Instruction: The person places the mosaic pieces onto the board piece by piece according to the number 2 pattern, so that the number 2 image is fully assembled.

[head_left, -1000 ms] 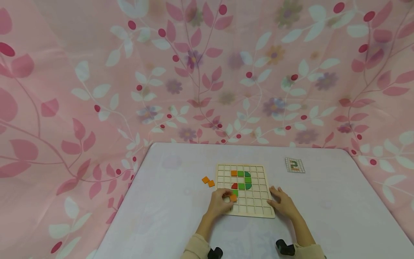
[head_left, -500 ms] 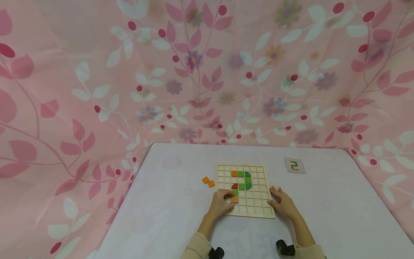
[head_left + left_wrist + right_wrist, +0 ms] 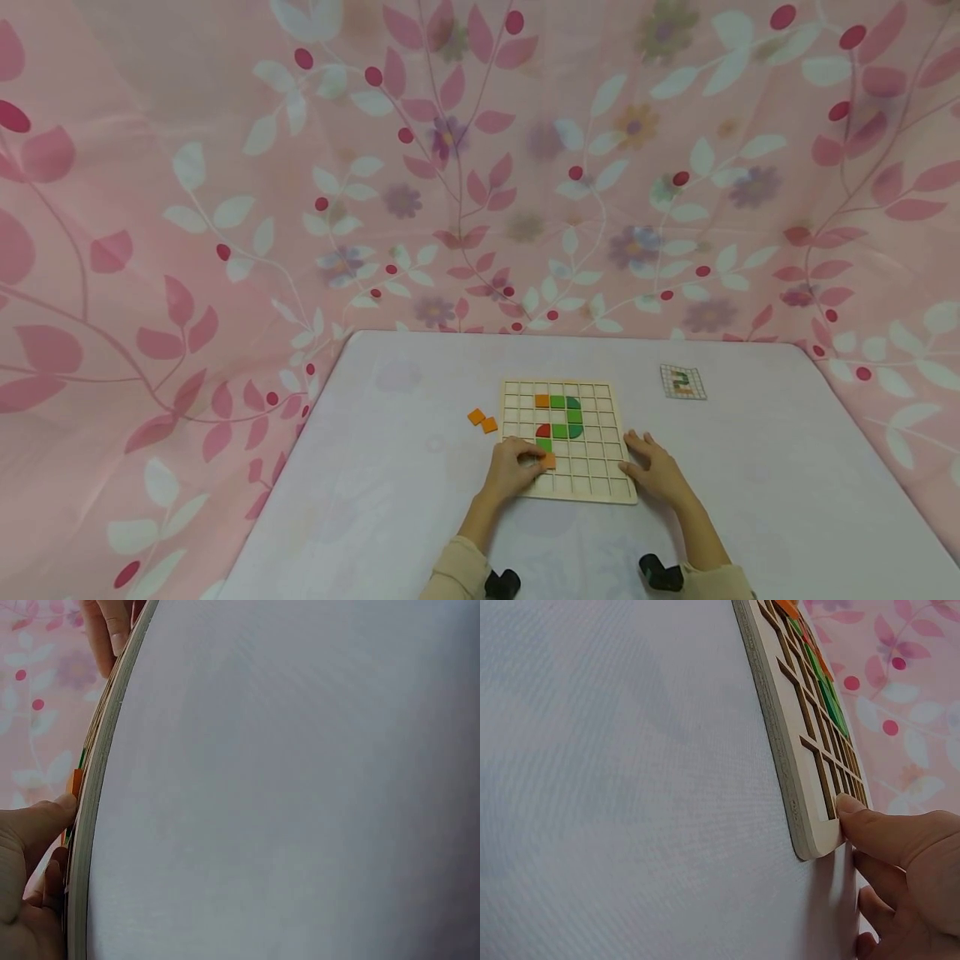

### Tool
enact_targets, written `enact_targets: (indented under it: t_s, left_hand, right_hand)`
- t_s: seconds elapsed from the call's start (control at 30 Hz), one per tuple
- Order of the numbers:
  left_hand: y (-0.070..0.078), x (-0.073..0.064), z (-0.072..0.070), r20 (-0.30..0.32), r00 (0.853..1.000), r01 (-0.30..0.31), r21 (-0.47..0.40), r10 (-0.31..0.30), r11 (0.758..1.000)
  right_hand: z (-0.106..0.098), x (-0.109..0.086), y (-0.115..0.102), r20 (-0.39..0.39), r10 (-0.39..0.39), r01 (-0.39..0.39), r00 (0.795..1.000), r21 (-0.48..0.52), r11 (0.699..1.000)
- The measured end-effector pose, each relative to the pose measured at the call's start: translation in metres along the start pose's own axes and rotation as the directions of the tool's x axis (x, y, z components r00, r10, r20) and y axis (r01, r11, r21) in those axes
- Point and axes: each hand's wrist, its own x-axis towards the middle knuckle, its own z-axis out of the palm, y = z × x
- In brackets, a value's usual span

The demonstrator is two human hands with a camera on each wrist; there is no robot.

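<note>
In the head view, my left hand (image 3: 510,468) pinches an orange square tile (image 3: 550,461) between thumb and fingers, over the lower part of a wooden grid board (image 3: 600,488). Just above that tile, a green tile (image 3: 544,446) is partly covered by the fingers. Green, orange and red tiles in the grid curve up from there. The orange tile (image 3: 76,781) also shows at the left thumb in the left wrist view. My right hand (image 3: 658,472) rests at the board's right edge, fingers spread; its thumb (image 3: 859,821) touches the top near the corner in the right wrist view.
Two loose orange tiles (image 3: 483,421) lie left of the board on the white tablecloth (image 3: 405,467). A small pattern card (image 3: 683,382) with a gridded figure 2 lies at the back right. Behind the table hangs a pink floral curtain (image 3: 480,208).
My left hand has shifted slightly to the right with the orange tile, which now sits a little further right below the green tile. My right hand stays at the board's edge.
</note>
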Motion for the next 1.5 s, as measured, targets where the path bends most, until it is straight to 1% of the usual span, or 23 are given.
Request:
enact_targets:
  t_s: [0.4, 0.63, 0.9, 1.17, 1.33, 1.5]
  left_hand:
    - [0.0033, -0.0019, -0.0029, 0.024, 0.999, 0.021, 0.015, -0.022, 1.000]
    - [0.0042, -0.0017, -0.0039, 0.014, 0.999, 0.033, 0.004, -0.033, 0.999]
    - [0.0071, 0.0009, -0.0038, 0.038, 0.998, 0.051, -0.009, -0.051, 0.999]
    - [0.0061, -0.0001, 0.0004, 0.008, 0.999, 0.032, 0.008, -0.032, 0.999]
    - [0.0082, 0.0012, 0.0000, 0.005, 1.000, 0.020, 0.003, -0.020, 1.000]
    - [0.0061, 0.0025, 0.0043, 0.002, 1.000, 0.003, 0.058, -0.003, 0.998]
  right_hand:
    - [-0.0012, 0.0001, -0.0004, 0.037, 0.037, -0.037, 0.999, 0.011, 0.999]
    - [-0.0007, 0.0005, 0.0009, 0.032, 0.033, -0.034, 0.999, 0.010, 0.999]
    - [0.0000, 0.0012, 0.0023, 0.021, 0.030, -0.030, 0.999, 0.015, 0.999]
    - [0.0005, 0.0005, 0.0014, 0.001, 0.004, -0.004, 1.000, 0.008, 1.000]
    - [0.0004, 0.0011, 0.0012, 0.011, 0.012, -0.012, 1.000, 0.014, 1.000]
    - [0.0004, 0.0002, 0.0016, 0.005, 0.006, -0.006, 1.000, 0.015, 1.000]
